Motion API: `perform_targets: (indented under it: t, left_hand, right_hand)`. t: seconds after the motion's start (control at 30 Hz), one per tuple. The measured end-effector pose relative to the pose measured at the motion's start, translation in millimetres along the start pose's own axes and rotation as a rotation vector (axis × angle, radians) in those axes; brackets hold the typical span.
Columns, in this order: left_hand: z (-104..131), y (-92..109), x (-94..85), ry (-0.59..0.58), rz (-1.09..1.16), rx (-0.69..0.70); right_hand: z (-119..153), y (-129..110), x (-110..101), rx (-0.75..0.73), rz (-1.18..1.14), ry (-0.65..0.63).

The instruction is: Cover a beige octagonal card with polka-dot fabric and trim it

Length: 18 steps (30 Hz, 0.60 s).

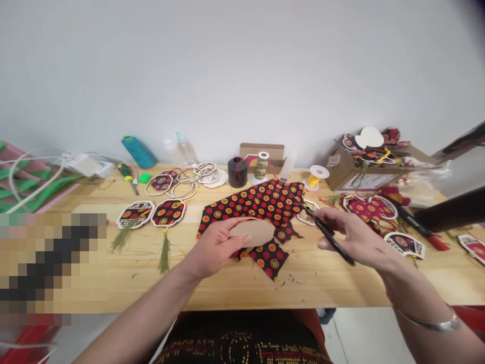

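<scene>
My left hand [216, 246] is closed on a tan oval cardboard piece [254, 232], its thumb lying over the near edge. Beneath and behind the piece spreads a black cloth with red and yellow flower dots [242, 202]. A loose scrap of the same cloth [272, 259] lies just in front. My right hand [346, 235] grips a slim black tool [331, 240] with a thin tip pointing left over the cloth. Whether it is scissors or tweezers I cannot make out. A white cut-out frame [307, 215] rests beyond that hand.
Finished tasselled ornaments [169, 212] lie to the left, and more [404, 245] to the right. Along the wall stand a teal thread cone [138, 151], a black spool [237, 173], a yellow ribbon spool [316, 177] and a cardboard box [348, 172]. A dark post [450, 215] juts in at right.
</scene>
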<state>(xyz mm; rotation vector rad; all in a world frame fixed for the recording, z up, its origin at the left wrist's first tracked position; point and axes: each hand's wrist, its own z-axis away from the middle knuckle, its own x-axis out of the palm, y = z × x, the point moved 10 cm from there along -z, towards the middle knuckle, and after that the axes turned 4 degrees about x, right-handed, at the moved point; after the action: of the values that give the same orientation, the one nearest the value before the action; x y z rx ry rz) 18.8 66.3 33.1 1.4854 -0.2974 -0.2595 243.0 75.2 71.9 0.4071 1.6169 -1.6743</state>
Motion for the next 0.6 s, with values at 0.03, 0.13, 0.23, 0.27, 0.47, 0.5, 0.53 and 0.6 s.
perform_targets:
  t: [0.03,0.13,0.23,0.27,0.47,0.5,0.53,0.6]
  left_hand:
    - [0,0,2.9,-0.016,-0.018,-0.002]
    - [0,0,14.0,-0.074,-0.060,-0.008]
    - [1,2,25.8,-0.140,-0.018,-0.015]
    - [1,2,28.3,-0.155,-0.007,-0.019]
    - [2,5,34.6,-0.211,-0.070,0.011]
    - [2,4,35.6,-0.224,-0.075,0.012]
    - [2,4,36.4,-0.234,-0.081,0.007]
    - [2,2,36.8,-0.242,-0.090,-0.004]
  right_hand:
    - [2,-10,0,-0.047,-0.005,-0.031]
    - [7,-33,4,-0.119,0.058,-0.110]
    - [9,-51,14,-0.183,0.086,-0.210]
    - [9,-56,17,-0.203,0.085,-0.239]
    - [6,-67,26,-0.275,0.090,-0.323]
    - [6,-67,27,-0.281,0.091,-0.327]
    - [6,-67,27,-0.282,0.093,-0.332]
    - [6,-65,28,-0.271,0.105,-0.342]
